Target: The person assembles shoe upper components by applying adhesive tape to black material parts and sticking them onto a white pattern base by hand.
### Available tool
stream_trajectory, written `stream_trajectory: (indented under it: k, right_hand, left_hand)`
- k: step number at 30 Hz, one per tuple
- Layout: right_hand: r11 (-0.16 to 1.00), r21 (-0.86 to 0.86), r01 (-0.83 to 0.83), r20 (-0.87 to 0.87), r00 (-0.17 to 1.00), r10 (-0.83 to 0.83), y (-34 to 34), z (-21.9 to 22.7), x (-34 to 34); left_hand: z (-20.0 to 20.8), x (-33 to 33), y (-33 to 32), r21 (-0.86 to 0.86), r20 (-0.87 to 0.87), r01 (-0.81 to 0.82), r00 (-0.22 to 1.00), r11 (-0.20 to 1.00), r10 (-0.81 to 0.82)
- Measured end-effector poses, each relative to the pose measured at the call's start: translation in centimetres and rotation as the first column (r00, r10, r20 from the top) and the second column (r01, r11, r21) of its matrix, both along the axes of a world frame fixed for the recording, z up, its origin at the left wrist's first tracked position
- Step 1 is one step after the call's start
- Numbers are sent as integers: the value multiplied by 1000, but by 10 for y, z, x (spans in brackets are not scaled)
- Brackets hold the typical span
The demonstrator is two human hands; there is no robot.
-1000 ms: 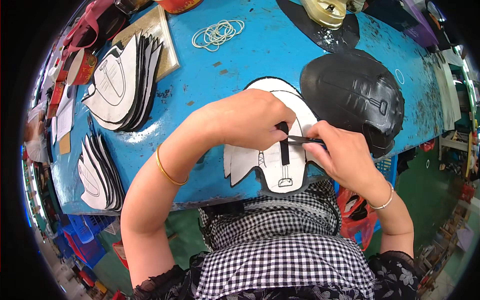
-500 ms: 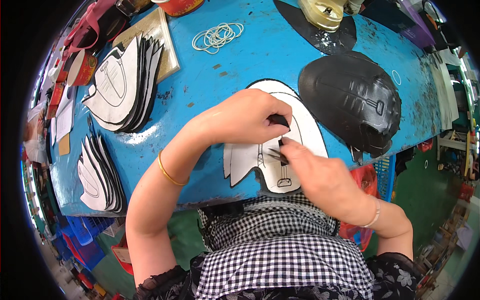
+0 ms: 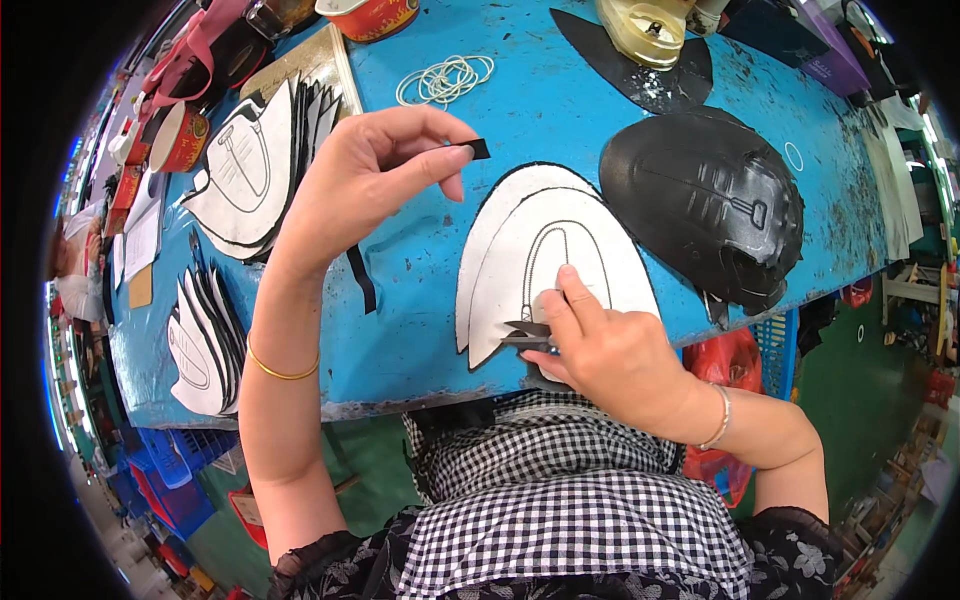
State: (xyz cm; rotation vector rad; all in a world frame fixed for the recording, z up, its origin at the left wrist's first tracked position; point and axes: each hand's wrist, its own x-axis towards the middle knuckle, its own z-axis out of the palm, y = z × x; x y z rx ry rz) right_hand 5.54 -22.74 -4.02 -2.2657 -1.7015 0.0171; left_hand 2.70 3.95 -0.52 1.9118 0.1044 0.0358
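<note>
My left hand (image 3: 385,175) is raised over the table with a narrow black strip (image 3: 481,149) pinched between thumb and fingers. A length of black strip also hangs below that wrist. My right hand (image 3: 625,360) holds small dark scissors (image 3: 526,336), their blades apart and pointing left. Its fingers rest on a stack of white pieces (image 3: 495,255) with black edges and stitched outlines, lying at the front of the table. Part of the stack's lower end is hidden by this hand.
A dark moulded black piece (image 3: 700,190) lies right of the stack. Two piles of white pieces (image 3: 235,180) stand at left. Behind are a coil of cord (image 3: 445,80), a red tub (image 3: 370,15) and a yellowish container (image 3: 650,35). The blue table (image 3: 400,370) ends near my apron.
My left hand has moved left and away from the white stack with the black strip. My right hand with the scissors has shifted slightly down and left, staying over the stack.
</note>
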Motion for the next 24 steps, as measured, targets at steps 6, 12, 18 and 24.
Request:
stream_trajectory:
  k: [6,12,18,24]
  right_hand:
    - [999,-22,-23,68,997,24,-1,-10,19]
    - [998,-4,61,145,988,-60,8,-8,-5]
    - [998,29,-59,47,997,58,8,-9,18]
    - [999,-29,28,249,968,-20,13,-8,-8]
  left_hand:
    - [-5,-3,-3,-67,-57,-25,998,997,21]
    - [-12,-8,-5,-80,-94,-14,996,997,6]
    - [-14,-16,-4,-73,-144,-13,990,997,2]
    - [-18,-16,-7,-108,-135,-20,991,994,5]
